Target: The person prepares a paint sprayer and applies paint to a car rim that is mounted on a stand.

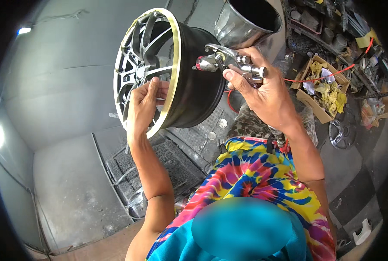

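Observation:
A car wheel rim (198,82) stands upright at upper centre, its dark barrel turned toward the right. Its spokes are grey and black, and a pale yellow band like masking tape (175,52) runs round its front edge. My left hand (142,106) is closed at the spokes near that edge, thumb up; the fingers' far ends are partly hidden. In my right hand (270,93) is a chrome spray gun (233,63) with a red ring at its nozzle. The nozzle points left at the barrel, a short gap away.
A large metal bucket (246,26) stands behind the spray gun. A red air hose (320,77) runs to the right, past a cardboard box (322,87) of crumpled paper. Cluttered shelves (333,39) stand at the far right. A wheel cover (341,134) lies on the floor.

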`<state>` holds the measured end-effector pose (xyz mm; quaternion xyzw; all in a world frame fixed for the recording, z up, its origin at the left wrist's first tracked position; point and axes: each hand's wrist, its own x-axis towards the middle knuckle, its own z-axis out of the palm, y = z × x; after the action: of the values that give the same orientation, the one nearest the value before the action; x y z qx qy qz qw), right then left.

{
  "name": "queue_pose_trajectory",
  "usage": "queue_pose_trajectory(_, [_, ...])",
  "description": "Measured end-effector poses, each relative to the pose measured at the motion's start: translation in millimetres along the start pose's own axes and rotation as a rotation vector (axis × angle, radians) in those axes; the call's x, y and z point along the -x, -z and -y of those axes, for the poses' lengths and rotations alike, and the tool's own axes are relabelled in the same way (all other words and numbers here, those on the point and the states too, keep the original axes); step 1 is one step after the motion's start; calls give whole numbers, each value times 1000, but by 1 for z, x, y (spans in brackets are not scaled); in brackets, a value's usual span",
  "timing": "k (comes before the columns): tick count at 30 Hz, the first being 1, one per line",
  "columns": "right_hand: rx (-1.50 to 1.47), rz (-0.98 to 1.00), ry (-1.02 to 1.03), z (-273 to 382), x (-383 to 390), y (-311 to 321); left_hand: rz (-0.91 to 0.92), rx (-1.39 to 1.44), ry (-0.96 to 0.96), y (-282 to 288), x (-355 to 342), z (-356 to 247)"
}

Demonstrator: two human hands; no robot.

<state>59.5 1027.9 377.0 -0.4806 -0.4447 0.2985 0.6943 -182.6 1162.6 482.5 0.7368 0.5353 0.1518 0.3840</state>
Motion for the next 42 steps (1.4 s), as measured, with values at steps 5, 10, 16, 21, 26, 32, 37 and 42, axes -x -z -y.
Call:
queue_pose_trajectory(5, [-49,19,-73,2,-2,-6,23,-8,-7,1,-6,4])
queue_pose_trajectory(10, [-10,53,-184,19,-10,-5,69,-30,1,-7,-13,4])
queue_pose_trajectory(16, [43,8,-328,28,-13,-7,102,62,69,-17,-19,11])
queue_pose_trajectory(21, [72,23,-483,43,-15,-6,122,53,40,-24,-17,5])
queue_pose_trajectory(26, [131,-8,-497,51,-17,-7,152,-49,-71,-27,-14,-6])
queue_pose_trajectory(32, [176,-1,-497,53,-19,-9,99,-94,-153,-29,-7,-14])
queue_pose_trajectory(37, [193,-43,-434,51,-18,-8,101,-96,-175,-30,-10,-15])
queue_pose_trajectory(42, [133,-85,-505,57,-19,-7,118,-112,-131,-29,-11,-17])
